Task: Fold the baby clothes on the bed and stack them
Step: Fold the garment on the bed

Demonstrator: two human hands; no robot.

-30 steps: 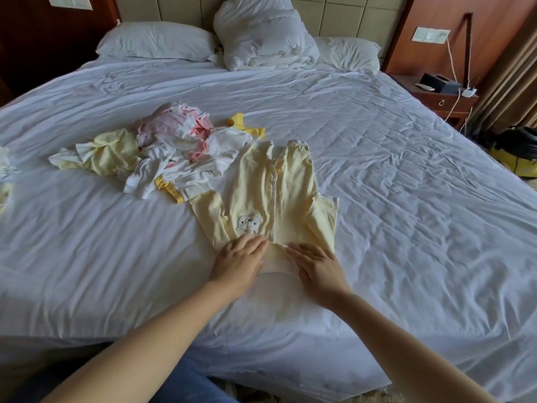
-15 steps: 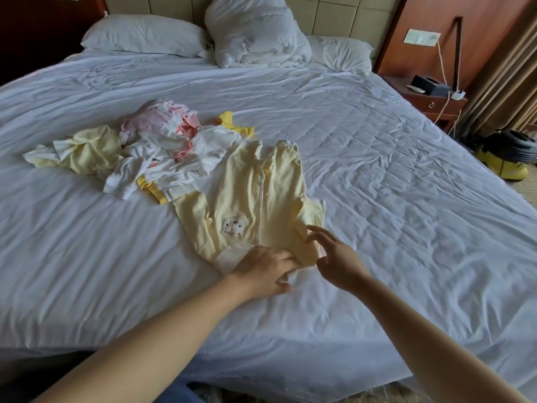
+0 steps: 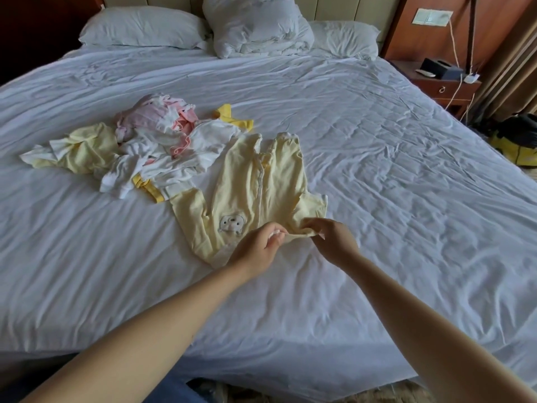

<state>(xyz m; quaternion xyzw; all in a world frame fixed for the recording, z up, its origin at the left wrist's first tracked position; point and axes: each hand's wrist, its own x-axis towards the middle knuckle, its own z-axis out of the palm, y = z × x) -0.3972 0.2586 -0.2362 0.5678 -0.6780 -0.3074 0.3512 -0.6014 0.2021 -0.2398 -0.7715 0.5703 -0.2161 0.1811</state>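
The yellow romper [image 3: 255, 181] lies flat on the bed [image 3: 392, 175], legs toward the pillows [image 3: 139, 27], just beside a pile [image 3: 157, 146] of unfolded clothes. The 2 hands meet at its near edge. The left hand [image 3: 255, 251] pinches the cloth with curled fingers; the right hand [image 3: 334, 242] pinches what looks like a shoulder.

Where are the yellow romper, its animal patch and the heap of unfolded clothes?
yellow romper [image 3: 282, 175], head view, on one leg.
animal patch [image 3: 231, 223], head view, on the stitched face.
heap of unfolded clothes [image 3: 209, 141], head view, on a white garment.
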